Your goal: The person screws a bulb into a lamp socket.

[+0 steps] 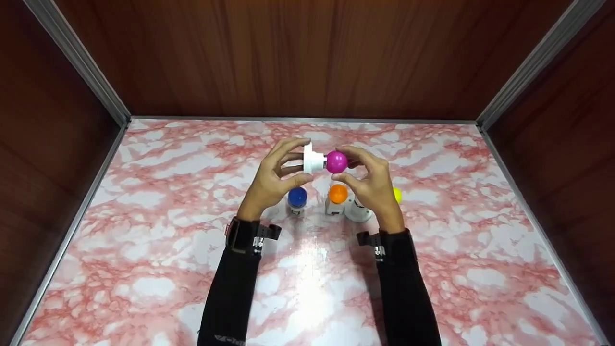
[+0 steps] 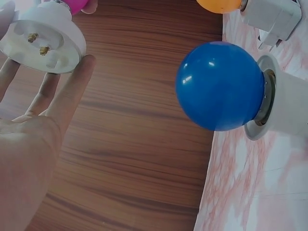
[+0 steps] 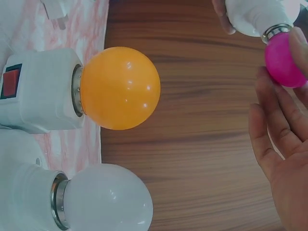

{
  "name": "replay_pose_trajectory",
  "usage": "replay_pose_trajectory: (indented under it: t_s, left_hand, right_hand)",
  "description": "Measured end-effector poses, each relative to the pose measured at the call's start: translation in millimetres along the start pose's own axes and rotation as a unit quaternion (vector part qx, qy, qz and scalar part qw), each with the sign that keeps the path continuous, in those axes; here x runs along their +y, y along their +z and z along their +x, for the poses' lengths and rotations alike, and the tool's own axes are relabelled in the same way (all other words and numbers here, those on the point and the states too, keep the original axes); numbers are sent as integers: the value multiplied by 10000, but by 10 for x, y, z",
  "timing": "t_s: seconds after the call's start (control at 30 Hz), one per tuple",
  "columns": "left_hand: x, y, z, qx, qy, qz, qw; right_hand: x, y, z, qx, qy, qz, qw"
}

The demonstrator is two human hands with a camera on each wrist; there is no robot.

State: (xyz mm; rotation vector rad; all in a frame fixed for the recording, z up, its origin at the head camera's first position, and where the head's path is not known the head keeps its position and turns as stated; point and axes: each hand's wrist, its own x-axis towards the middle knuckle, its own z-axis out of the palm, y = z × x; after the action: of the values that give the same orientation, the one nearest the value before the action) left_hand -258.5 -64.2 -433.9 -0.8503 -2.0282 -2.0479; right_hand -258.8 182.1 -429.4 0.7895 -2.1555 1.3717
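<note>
My left hand (image 1: 277, 168) grips a white bulb holder (image 1: 313, 162) by its round base, thumb below and fingers above. Two brass screws show inside the hollow base in the left wrist view. A magenta bulb (image 1: 337, 162) is pinched between the thumb and fingers of my right hand (image 1: 370, 175). The bulb lies sideways at the holder's mouth, with part of its metal cap (image 3: 277, 32) showing between them. Both things are raised over the table, behind the row of other bulbs.
A blue bulb (image 1: 297, 196) stands in a white holder on the marbled table (image 1: 158, 288). An orange bulb (image 1: 338, 193) sits in a holder with a red switch (image 3: 10, 83). Beside it are a white bulb (image 3: 108, 199) and a yellow bulb (image 1: 397, 194). Wooden walls (image 1: 307, 57) enclose the table.
</note>
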Motion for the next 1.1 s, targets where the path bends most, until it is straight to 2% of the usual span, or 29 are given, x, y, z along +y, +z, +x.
replay_pose_trajectory:
  t_s: [0.27, 0.5, 0.63, 0.9, 1.1]
  left_hand:
    - [44, -68, -25, -57, -62, 69, 9999]
    - [99, -196, -81, -157, -105, 330, 9993]
    - [97, -266, -111, -225, -159, 672, 9974]
    - [69, -368, -193, -431, -116, 1567, 9866]
    - [47, -419, -229, -509, -145, 2261, 9727]
  right_hand:
    - [-32, 63, 19, 37, -59, 85, 9999]
    - [-102, 181, 29, 156, 81, 757, 9970]
    - [-154, 238, 39, 256, 249, 1100, 9933]
    - [-227, 370, 39, 60, 454, 1680, 9847]
    - [-263, 487, 46, -29, 369, 1872, 9816]
